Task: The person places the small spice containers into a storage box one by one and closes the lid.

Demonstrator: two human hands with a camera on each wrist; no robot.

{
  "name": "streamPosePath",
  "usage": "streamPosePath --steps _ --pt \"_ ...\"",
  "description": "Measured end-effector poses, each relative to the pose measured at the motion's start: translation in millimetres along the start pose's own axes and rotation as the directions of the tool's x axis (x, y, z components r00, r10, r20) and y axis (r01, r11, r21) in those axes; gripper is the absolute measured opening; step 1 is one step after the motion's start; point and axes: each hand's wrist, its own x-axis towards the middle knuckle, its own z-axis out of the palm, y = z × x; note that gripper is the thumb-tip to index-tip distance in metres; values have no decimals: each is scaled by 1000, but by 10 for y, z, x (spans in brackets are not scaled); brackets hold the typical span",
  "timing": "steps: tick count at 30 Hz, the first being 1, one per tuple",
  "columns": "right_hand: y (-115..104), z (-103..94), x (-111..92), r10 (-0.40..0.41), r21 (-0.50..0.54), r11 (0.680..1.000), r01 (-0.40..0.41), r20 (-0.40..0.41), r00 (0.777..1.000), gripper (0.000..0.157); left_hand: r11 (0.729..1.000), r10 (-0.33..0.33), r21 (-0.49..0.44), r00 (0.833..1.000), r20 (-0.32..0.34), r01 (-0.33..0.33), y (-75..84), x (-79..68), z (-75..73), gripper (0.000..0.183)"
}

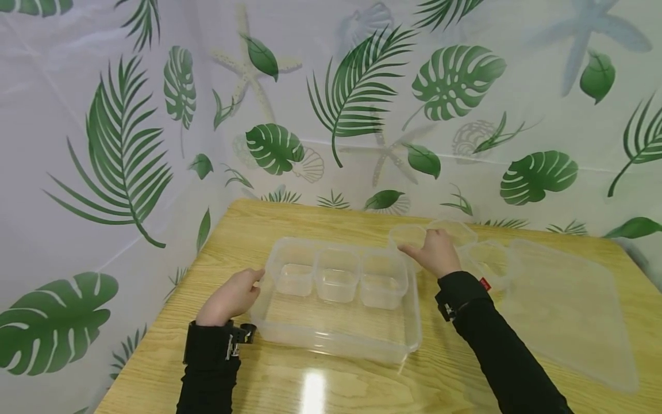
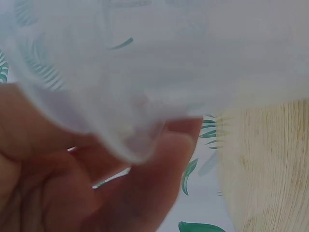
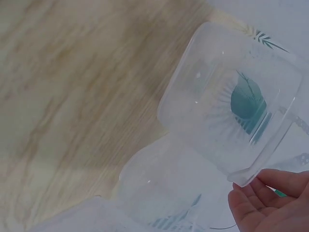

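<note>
A large clear plastic box (image 1: 336,339) sits on the table, with three small clear containers (image 1: 337,276) in a row along its far side. At its left wall, my left hand (image 1: 233,296) grips the rim; the left wrist view shows the fingers and thumb around the translucent edge (image 2: 130,152). Beyond the box's far right corner, my right hand (image 1: 437,253) pinches a small clear container (image 3: 227,101) by one corner of its rim. That container appears tilted in the right wrist view, and another clear container (image 3: 164,179) is close beside it.
More small clear containers (image 1: 488,261) stand at the back right near my right wrist. A large flat translucent lid (image 1: 574,316) lies on the right of the wooden table (image 1: 279,391). Leaf-printed cloth (image 1: 336,172) hangs behind the table and on its left.
</note>
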Motion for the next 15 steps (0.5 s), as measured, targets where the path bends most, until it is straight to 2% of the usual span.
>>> streamPosePath --steps 8,15 --pt "-21 -3 53 -4 -68 998 4 -1 1000 57 1000 -4 9 1000 -4 4 18 0 -2 40" --pt "-23 -23 78 0 -114 994 1 7 1000 55 1000 0 26 1000 -1 0 11 12 6 40"
